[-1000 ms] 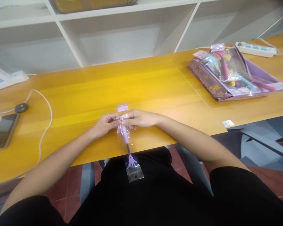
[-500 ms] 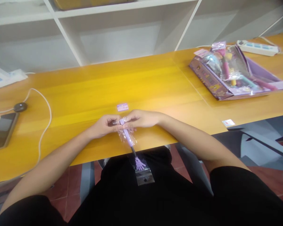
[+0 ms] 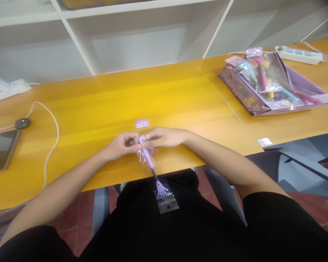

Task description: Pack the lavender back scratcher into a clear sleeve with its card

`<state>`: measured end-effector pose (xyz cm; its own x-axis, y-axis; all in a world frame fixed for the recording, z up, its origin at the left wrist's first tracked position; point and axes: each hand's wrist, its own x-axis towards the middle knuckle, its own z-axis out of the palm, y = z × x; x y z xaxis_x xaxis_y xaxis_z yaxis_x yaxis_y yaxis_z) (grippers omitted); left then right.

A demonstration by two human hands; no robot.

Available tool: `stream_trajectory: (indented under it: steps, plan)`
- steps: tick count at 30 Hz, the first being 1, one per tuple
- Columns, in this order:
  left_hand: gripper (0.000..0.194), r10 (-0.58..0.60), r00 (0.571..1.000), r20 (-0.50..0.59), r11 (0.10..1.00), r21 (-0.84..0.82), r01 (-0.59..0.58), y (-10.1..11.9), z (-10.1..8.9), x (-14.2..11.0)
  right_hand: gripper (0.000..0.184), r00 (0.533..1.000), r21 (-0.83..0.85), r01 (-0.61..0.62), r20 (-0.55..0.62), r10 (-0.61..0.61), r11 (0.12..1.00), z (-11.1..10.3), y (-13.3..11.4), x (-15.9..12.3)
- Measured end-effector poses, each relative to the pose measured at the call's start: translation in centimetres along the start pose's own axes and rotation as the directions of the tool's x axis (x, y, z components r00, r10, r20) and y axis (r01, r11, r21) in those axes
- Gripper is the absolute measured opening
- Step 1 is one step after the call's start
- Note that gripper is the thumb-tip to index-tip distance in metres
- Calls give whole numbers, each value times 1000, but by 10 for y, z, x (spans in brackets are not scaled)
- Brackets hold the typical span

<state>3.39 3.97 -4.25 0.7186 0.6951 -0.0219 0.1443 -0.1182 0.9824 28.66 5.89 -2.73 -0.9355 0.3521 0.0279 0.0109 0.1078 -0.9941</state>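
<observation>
Partly, left hand [image 3: 123, 146] and right hand [image 3: 165, 137] cover the bagged purple stick [image 3: 148, 158].

Yellow-orange wood table [image 3: 180, 94], light sheen [image 3: 153, 96] shows on top. White cubby shelving [image 3: 142, 7] stands behind table. Red-brown tile floor [image 3: 71, 222] lies below table. Grey chair-like parts [image 3: 303, 178] sit below table's right side.

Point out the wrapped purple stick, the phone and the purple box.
Wrapped purple stick [image 3: 149, 162]: head view, lower part of its handle.
Phone [image 3: 3, 151]: head view, middle of its screen.
Purple box [image 3: 241, 90]: head view, its printed side wall.
</observation>
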Motion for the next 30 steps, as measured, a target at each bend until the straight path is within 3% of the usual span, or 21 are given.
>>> stream_trajectory:
  steps: [30]
  plan:
    - [53,47,999,-11,999,3,-47,5,3,1,36,998,1,50,27,-50,999,-1,3,0]
